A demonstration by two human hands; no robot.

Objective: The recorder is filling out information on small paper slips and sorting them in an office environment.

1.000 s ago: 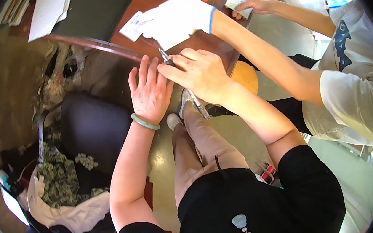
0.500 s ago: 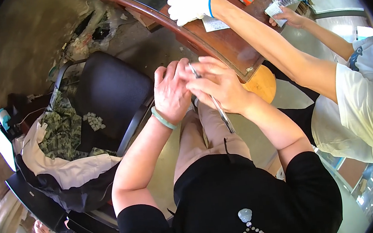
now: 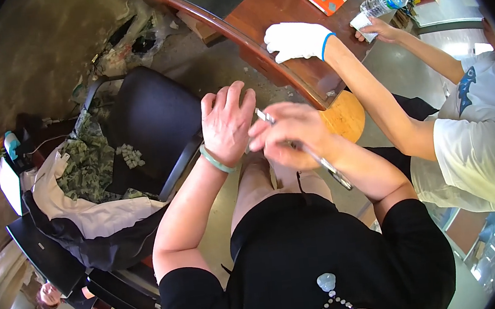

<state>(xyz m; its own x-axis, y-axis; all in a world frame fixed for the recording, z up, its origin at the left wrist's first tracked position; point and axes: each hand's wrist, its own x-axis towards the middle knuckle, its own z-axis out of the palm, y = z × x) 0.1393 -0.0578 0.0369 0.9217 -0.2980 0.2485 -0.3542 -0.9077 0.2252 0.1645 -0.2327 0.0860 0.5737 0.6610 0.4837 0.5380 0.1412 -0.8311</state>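
My left hand is raised in front of my body, its back toward me, with a pale green bangle at the wrist. Its fingers curl inward; the fingertips and anything inside them are hidden. Close beside it on the right, my right hand is closed around a slender silver metal tool and somewhat blurred. One end of this tool shows near the index finger, while the longer end slants down over my right forearm. What kind of tool it is, I cannot tell.
A person at the right rests a white-gloved hand at the brown desk and holds a white packet in the other hand. An orange scale bears a metal cup. Left stands a black chair; a wooden stool is at right.
My right hand has drawn away from my left, slightly down and right, and the metal tool has tilted further over. The other person's gloved hand has shifted right and down.
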